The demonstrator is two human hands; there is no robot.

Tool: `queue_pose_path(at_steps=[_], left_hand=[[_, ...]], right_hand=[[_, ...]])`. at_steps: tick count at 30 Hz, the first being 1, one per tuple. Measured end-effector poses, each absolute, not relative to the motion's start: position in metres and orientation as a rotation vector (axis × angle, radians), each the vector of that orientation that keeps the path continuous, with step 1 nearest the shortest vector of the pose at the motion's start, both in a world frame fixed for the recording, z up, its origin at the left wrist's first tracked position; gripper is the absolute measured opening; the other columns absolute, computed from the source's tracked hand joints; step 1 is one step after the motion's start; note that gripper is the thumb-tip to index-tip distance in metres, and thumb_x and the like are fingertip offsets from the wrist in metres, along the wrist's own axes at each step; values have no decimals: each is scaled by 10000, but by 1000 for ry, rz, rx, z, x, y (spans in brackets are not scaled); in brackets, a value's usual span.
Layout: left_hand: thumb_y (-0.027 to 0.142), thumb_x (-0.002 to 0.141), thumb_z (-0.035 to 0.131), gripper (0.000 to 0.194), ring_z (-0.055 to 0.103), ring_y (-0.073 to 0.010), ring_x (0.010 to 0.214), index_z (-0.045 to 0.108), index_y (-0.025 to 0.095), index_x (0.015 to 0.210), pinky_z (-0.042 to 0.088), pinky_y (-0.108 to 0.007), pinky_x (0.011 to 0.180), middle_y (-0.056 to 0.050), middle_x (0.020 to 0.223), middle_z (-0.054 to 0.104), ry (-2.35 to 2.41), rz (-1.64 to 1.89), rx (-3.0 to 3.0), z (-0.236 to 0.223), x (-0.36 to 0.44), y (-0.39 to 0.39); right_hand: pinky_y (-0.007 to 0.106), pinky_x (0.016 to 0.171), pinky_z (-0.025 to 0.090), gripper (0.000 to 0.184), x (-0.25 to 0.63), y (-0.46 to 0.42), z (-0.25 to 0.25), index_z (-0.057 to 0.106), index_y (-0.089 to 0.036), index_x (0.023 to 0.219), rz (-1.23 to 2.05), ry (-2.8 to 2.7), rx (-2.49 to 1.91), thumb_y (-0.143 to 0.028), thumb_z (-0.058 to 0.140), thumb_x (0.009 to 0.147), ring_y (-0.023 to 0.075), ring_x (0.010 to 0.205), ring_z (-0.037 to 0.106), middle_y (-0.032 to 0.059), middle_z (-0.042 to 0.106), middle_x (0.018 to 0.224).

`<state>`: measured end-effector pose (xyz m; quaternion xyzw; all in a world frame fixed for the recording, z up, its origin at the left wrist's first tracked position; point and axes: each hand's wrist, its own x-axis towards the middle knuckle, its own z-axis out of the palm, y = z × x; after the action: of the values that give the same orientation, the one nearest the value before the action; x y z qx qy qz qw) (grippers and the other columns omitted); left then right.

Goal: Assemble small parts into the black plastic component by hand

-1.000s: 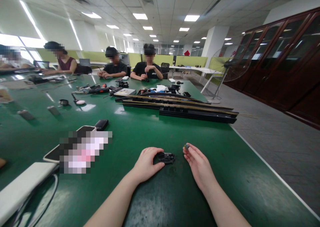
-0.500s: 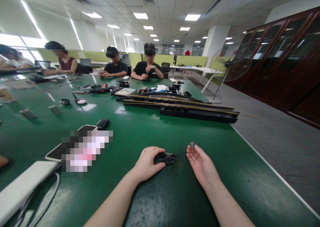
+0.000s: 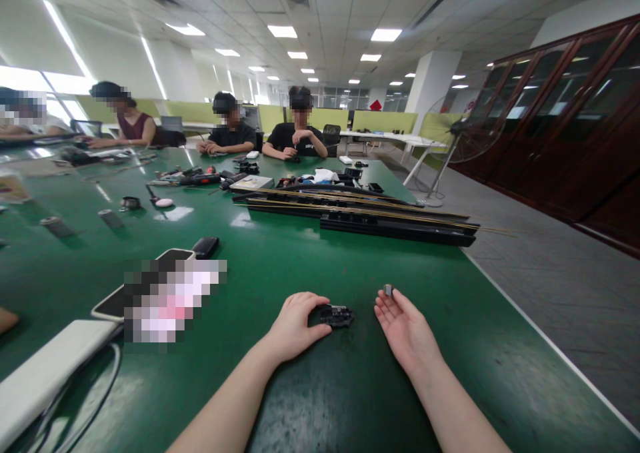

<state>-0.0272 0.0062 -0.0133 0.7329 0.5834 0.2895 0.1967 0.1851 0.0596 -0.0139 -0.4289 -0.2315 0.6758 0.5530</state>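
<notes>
My left hand [image 3: 295,328] curves round the left end of a small black plastic chassis [image 3: 337,316], thumb at its near side and fingers at its far side. The chassis lies on the green table, its open frame facing up; its fine details are too small to make out. To the right, my right hand [image 3: 406,330] is turned palm up. A small silver motor-like part [image 3: 388,290] is pinched between its thumb and forefinger, apart from the chassis. The other fingers of that hand are loosely extended.
Black rails [image 3: 400,230] with thin yellowish rods lie across the table ahead. On the left are a phone [image 3: 113,300], a white box [image 3: 50,363] with cables and grey cylinders [image 3: 56,226]. Several people sit at the far side. The table edge [image 3: 545,343] runs along the right.
My right hand has rolled palm up and shifted slightly right, turning the small silver part upright in its fingertips. My left hand stays round the chassis.
</notes>
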Motion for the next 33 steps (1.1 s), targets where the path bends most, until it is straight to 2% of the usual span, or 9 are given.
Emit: queue_pose_path(at_steps=[5, 9, 15, 26, 30, 33], left_hand=[[288, 656, 656, 399, 501, -208, 1031, 567, 237, 1041, 325, -371, 946, -26, 1047, 605, 1631, 802, 2055, -13, -27, 6], [279, 659, 649, 407, 498, -208, 1034, 558, 243, 1054, 328, -371, 945, -26, 1055, 602, 1629, 809, 2061, -14, -28, 6], [281, 662, 642, 406, 503, -204, 1030, 557, 245, 1058, 333, -368, 943, -24, 1061, 601, 1629, 810, 2063, -14, -28, 6], [273, 652, 656, 410, 505, -204, 1021, 556, 236, 1048, 336, -369, 937, -24, 1054, 603, 1646, 814, 2042, -14, -26, 6], [279, 659, 652, 406, 504, -201, 1021, 553, 238, 1050, 336, -366, 937, -21, 1052, 603, 1641, 821, 2051, -15, -27, 6], [266, 650, 659, 410, 504, -199, 1018, 555, 241, 1046, 336, -362, 935, -17, 1049, 603, 1640, 822, 2052, -16, -27, 6]], right_hand=[[219, 682, 531, 72, 183, 58, -8, 636, -193, 758, 1657, -366, -978, -207, 567, 742, 112, 696, 633, 1, 674, 711], [192, 650, 530, 116, 181, 57, -2, 641, -183, 746, 1689, -283, -968, -179, 529, 777, 96, 665, 629, 1, 672, 688], [189, 637, 531, 138, 181, 56, 1, 640, -183, 736, 1698, -274, -965, -176, 514, 793, 92, 655, 627, -1, 669, 682], [222, 661, 540, 58, 184, 58, -9, 637, -216, 770, 1652, -406, -951, -218, 633, 712, 114, 691, 633, -6, 672, 725], [235, 713, 520, 158, 181, 56, -12, 633, -228, 807, 1571, -633, -987, -292, 679, 671, 116, 735, 626, -13, 675, 777], [306, 791, 491, 271, 175, 50, -13, 627, -222, 894, 1401, -960, -1071, -349, 678, 660, 161, 837, 616, 20, 674, 890]])
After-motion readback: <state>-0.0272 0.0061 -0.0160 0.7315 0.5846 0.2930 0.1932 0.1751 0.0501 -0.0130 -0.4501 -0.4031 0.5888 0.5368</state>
